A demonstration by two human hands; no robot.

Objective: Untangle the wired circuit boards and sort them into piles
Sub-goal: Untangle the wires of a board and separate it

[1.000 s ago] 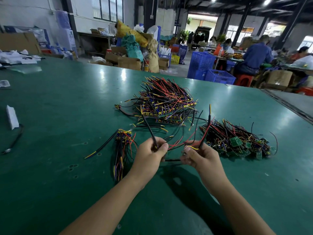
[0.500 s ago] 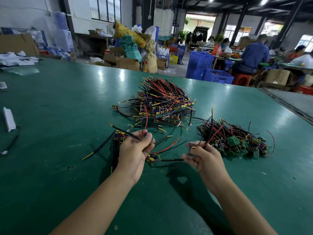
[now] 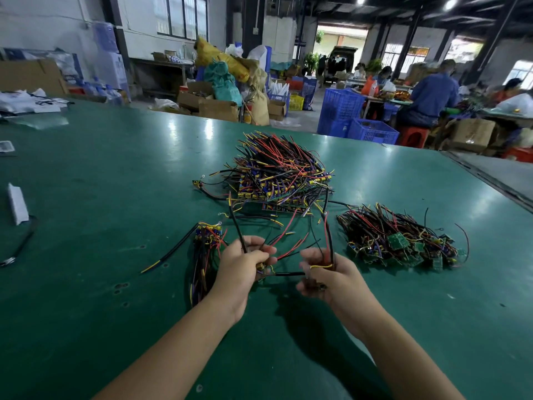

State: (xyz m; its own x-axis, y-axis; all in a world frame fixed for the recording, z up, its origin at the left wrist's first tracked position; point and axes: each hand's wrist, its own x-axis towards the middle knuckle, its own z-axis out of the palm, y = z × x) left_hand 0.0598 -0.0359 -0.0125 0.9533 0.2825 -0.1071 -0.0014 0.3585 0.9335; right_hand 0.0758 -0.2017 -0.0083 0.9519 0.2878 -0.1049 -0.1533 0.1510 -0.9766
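Over the green table [image 3: 101, 197], my left hand [image 3: 242, 267] grips a small wired board whose black and red leads stick upward. My right hand [image 3: 331, 275] grips another wired board with black, red and yellow leads. A black wire [image 3: 288, 274] runs between the two hands. A big tangled heap of wired boards [image 3: 279, 174] lies beyond the hands. A pile of green boards with wires [image 3: 401, 241] sits to the right. A small pile of wired boards [image 3: 206, 249] lies just left of my left hand.
A white block [image 3: 18, 203] and a black cable [image 3: 20, 246] lie at the table's left side. Paper and plastic sheets [image 3: 26, 102] sit at the far left corner. Blue crates [image 3: 354, 119], cardboard boxes and seated people are beyond the table's far edge.
My left hand has come back from over the small left pile toward the right hand. Both hands now hold wired boards close together, with leads sticking up.
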